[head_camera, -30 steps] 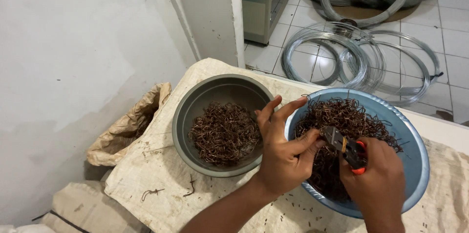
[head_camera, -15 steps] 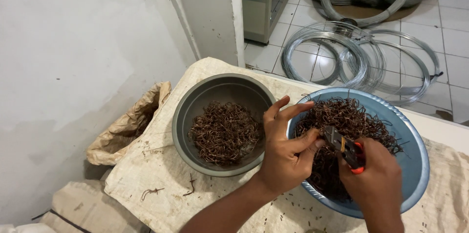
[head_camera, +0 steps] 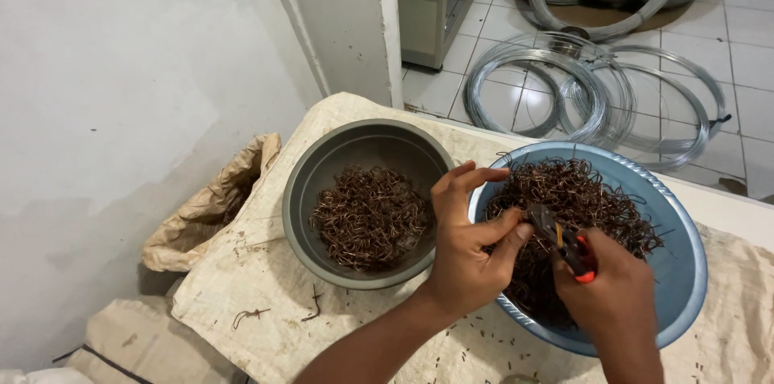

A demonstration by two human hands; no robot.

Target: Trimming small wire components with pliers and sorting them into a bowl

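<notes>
The right hand (head_camera: 613, 291) grips small orange-handled pliers (head_camera: 562, 240); the left hand (head_camera: 468, 247) pinches a thin rusty wire piece at their tip. Beneath them, the blue bowl (head_camera: 685, 271) holds a big tangle; left of them, the grey metal bowl (head_camera: 322, 182) is roughly half full of curled brown hooks.

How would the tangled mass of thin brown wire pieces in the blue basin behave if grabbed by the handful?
The tangled brown wire pieces look hooked and interlocked, so they would probably lift as a springy clump, not singly. Loose bits may drop; some lie scattered on the sack cloth. The thin ends could prick.
</notes>
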